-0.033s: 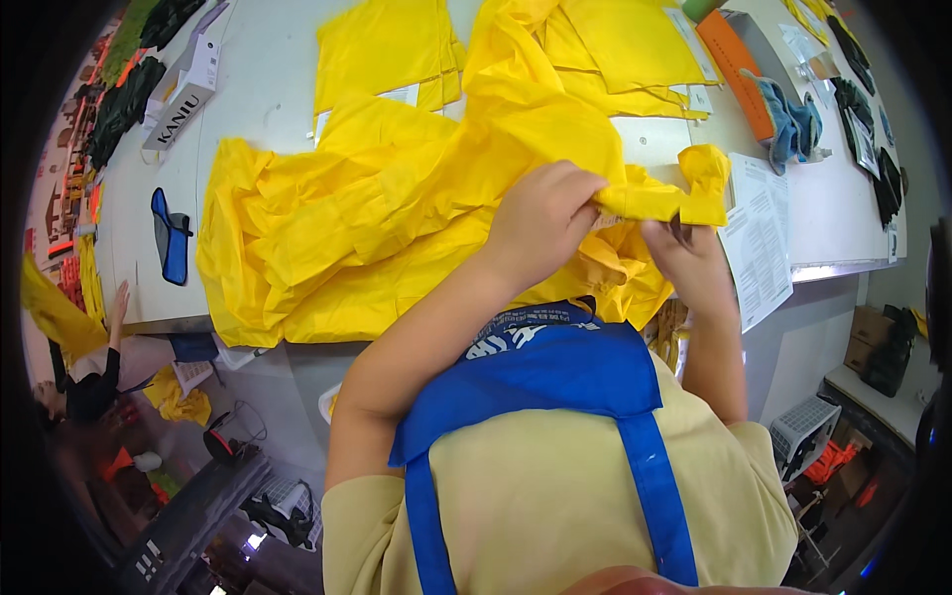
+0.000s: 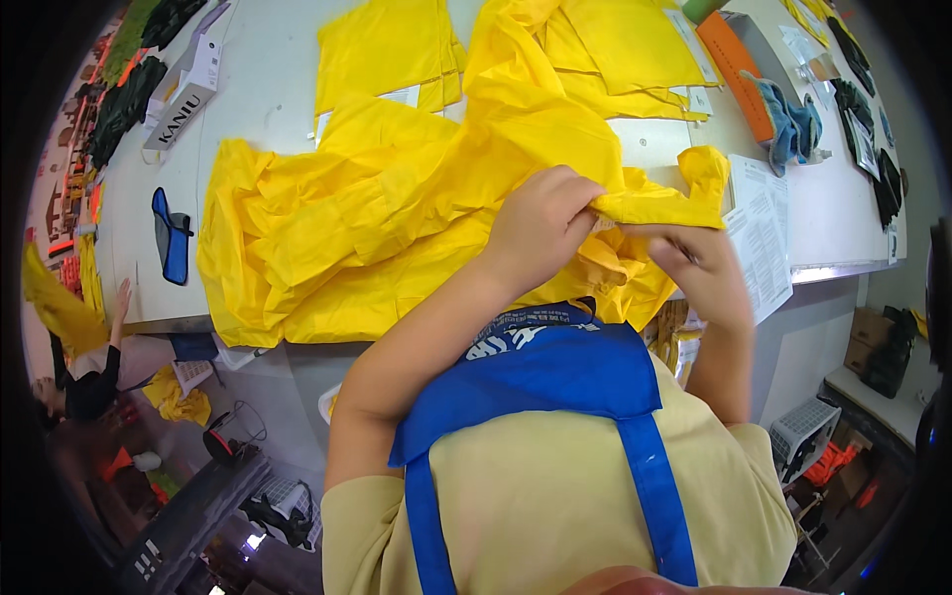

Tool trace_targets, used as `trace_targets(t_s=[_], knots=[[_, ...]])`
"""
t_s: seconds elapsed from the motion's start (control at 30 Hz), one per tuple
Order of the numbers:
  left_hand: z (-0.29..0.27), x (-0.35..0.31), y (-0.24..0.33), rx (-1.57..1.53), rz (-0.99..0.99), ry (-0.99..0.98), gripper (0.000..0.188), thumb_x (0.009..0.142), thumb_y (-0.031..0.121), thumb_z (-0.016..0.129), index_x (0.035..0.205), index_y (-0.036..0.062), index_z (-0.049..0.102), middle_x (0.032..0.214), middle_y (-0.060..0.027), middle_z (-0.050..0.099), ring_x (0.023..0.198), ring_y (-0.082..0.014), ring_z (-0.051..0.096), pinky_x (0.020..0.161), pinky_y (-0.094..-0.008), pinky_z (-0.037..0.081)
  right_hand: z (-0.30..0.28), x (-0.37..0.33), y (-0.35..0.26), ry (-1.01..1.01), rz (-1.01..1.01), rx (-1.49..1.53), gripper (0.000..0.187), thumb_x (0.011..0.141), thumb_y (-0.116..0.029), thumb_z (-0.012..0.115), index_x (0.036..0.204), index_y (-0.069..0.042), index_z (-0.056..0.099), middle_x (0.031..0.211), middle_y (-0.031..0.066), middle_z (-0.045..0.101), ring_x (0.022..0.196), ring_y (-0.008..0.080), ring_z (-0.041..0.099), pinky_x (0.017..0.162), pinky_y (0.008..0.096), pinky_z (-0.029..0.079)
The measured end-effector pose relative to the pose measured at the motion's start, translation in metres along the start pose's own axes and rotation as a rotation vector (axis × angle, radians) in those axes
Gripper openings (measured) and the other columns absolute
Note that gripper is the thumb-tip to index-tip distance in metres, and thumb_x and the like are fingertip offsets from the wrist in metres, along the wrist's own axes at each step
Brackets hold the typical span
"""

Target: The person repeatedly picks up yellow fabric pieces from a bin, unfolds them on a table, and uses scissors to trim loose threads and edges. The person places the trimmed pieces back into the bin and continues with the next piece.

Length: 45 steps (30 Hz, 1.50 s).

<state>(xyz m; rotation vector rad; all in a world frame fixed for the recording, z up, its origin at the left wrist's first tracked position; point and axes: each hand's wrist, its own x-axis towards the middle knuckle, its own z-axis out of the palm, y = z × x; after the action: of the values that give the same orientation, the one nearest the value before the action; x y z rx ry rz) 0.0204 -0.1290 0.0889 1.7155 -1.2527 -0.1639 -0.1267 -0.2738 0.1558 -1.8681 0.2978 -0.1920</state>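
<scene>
A large, crumpled yellow garment [image 2: 397, 218] of smooth thin cloth lies across the near side of the table. My left hand [image 2: 543, 220] is closed, pinching a folded edge of it between thumb and fingers. From that pinch a narrow yellow strip of the garment [image 2: 666, 206] runs to the right, fairly straight. My right hand [image 2: 699, 266] is at the strip's lower edge, index finger stretched left toward my left hand and the other fingers curled. It is slightly blurred and its thumb is hidden, but it seems to hold the strip.
Folded yellow pieces [image 2: 382, 50] lie at the back of the white table [image 2: 258, 59]. Printed sheets [image 2: 759, 233], an orange box [image 2: 736, 74] and a blue cloth [image 2: 790, 124] are to the right. A blue-black item [image 2: 172, 236] and a white box [image 2: 183, 94] are left. A co-worker [image 2: 89, 382] handles yellow cloth.
My right hand has turned and its index finger now reaches left beneath the strip. The strip's end has flattened out over that hand. My left hand keeps its pinch.
</scene>
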Motion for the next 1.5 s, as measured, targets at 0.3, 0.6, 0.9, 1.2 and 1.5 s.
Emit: trace_targets(t_s=[0.3,0.6,0.9,1.2,1.5], knots=[[-0.006,-0.010,0.013,-0.201,-0.068,0.058,0.014,0.073,0.005,0.063,0.086,0.0079,0.058,0.098,-0.0123,0.059,0.097,-0.0328,0.054,0.085,-0.0400,0.042,0.014,0.030,0.027,-0.125,0.168,0.241,0.021,0.080,-0.013,0.070,0.097,-0.003,0.063,0.083,0.0021,0.061,0.071,0.0085,0.055,0.063,0.0237,0.045],[0.008,-0.008,0.007,-0.564,0.069,0.005,0.012,0.096,0.016,0.042,0.099,0.0142,0.032,0.111,-0.0155,0.059,0.125,-0.0358,0.042,0.110,-0.0532,0.004,0.070,0.037,0.063,0.005,0.290,1.148,0.017,0.087,-0.015,0.058,0.102,-0.011,0.052,0.091,-0.0007,0.052,0.073,0.0031,0.048,0.052,0.0169,0.035],[-0.062,-0.016,-0.005,-0.712,-0.367,0.363,0.019,0.088,0.013,0.048,0.101,0.0097,0.034,0.077,-0.0017,0.043,0.068,-0.0090,0.040,0.069,-0.0248,0.039,0.018,0.094,0.051,0.251,-0.049,0.336,0.022,0.092,-0.015,0.050,0.110,-0.003,0.052,0.091,0.0031,0.056,0.056,0.0014,0.036,0.049,0.0165,0.028],[-0.151,-0.094,-0.109,-0.175,-0.618,0.643,0.029,0.091,0.021,0.053,0.108,0.0016,0.039,0.087,-0.0134,0.053,0.079,-0.0200,0.053,0.070,-0.0326,0.043,-0.002,0.253,0.197,0.355,0.076,-0.448,0.023,0.090,-0.015,0.054,0.108,0.000,0.055,0.086,0.0018,0.052,0.079,0.0127,0.049,0.077,0.0236,0.041],[-0.121,-0.188,-0.283,-0.396,-0.726,0.467,0.027,0.094,0.023,0.050,0.110,0.0016,0.043,0.088,-0.0126,0.058,0.079,-0.0225,0.056,0.073,-0.0350,0.045,0.263,0.403,0.018,-0.188,-0.256,-0.548,0.027,0.092,-0.008,0.048,0.117,-0.005,0.055,0.094,0.0114,0.061,0.087,0.0188,0.058,0.080,0.0284,0.044]])
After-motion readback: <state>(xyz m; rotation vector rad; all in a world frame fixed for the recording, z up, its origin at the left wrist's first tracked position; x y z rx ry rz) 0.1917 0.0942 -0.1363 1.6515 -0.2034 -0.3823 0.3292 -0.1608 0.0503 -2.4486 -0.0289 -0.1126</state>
